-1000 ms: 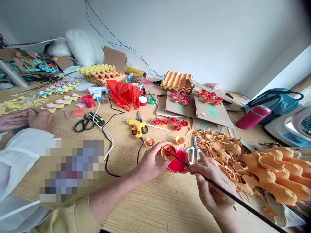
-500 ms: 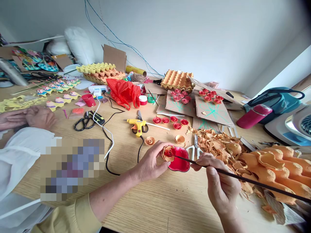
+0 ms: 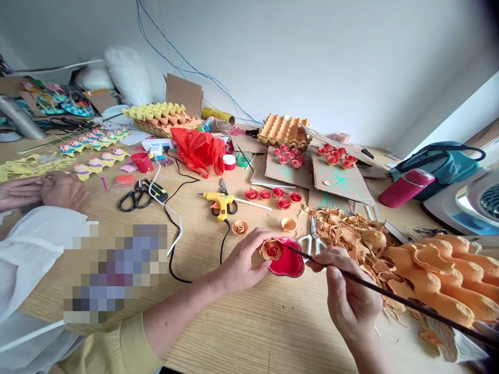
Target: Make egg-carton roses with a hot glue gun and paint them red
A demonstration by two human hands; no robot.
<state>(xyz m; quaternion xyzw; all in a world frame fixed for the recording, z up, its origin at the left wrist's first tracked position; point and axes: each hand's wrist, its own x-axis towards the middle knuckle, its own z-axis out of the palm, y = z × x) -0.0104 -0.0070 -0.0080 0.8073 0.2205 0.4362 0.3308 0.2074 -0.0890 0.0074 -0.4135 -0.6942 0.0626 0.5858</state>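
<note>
Between the thumb and fingers of my left hand [image 3: 242, 263] is a rose [image 3: 272, 250] of orange egg-carton pulp, its centre painted red and its outer petals bare. My right hand [image 3: 351, 288] is closed around a long dark paintbrush [image 3: 384, 285], whose tip reaches the rose's upper right side. Under and just right of the rose sits a shallow dish of red paint [image 3: 289, 262]. An unpainted rose [image 3: 240, 227] and an orange pulp cup [image 3: 288, 225] rest beyond my left hand. Several red roses [image 3: 278, 192] stand farther back.
A yellow glue gun [image 3: 220, 203] with a black cord lies left of centre. White-handled scissors [image 3: 313, 239], pulp scraps [image 3: 351, 236] and an orange egg carton [image 3: 440, 275] crowd the right. Another person's hands [image 3: 64, 191] rest at the left. A pink bottle [image 3: 406, 187] stands far right.
The brush tip has moved from the rose's centre toward its upper right edge. The rose has turned slightly in my left hand, and my right hand has shifted a little left and down.
</note>
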